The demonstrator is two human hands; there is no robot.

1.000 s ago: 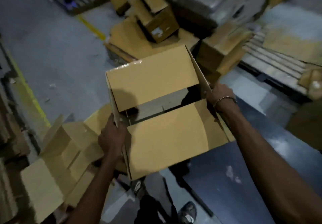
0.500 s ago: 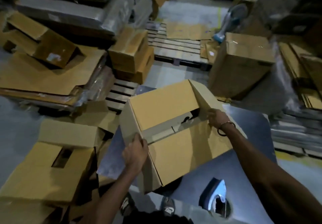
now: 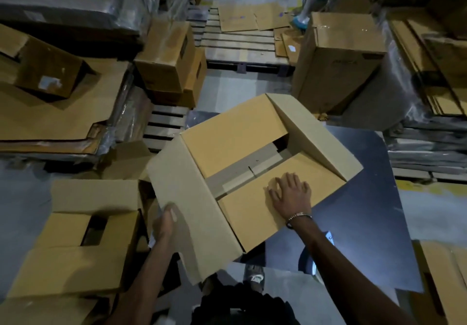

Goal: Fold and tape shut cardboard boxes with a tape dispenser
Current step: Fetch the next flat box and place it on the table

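Note:
A tan cardboard box (image 3: 235, 147) lies tilted on a dark metal table (image 3: 366, 198), its two long flaps folded in with a gap between them. My right hand (image 3: 290, 194) lies flat with spread fingers on the near long flap. The left side flap sticks out toward me, and my left hand (image 3: 165, 223) holds its edge with the thumb on top. The right side flap stands up at an angle. A blue tape dispenser (image 3: 316, 259) shows partly on the table beside my right forearm.
Folded boxes (image 3: 75, 228) are piled at lower left. Flat cardboard stacks (image 3: 50, 112), wooden pallets (image 3: 237, 41) and a tall closed box (image 3: 338, 61) surround the table. Wrapped cardboard bundles (image 3: 429, 71) stand at right. My feet (image 3: 254, 275) show below the box.
The box has been set lower on the table. My right hand left the right flap's edge and now presses flat on the near flap. My left hand slid down to the side flap.

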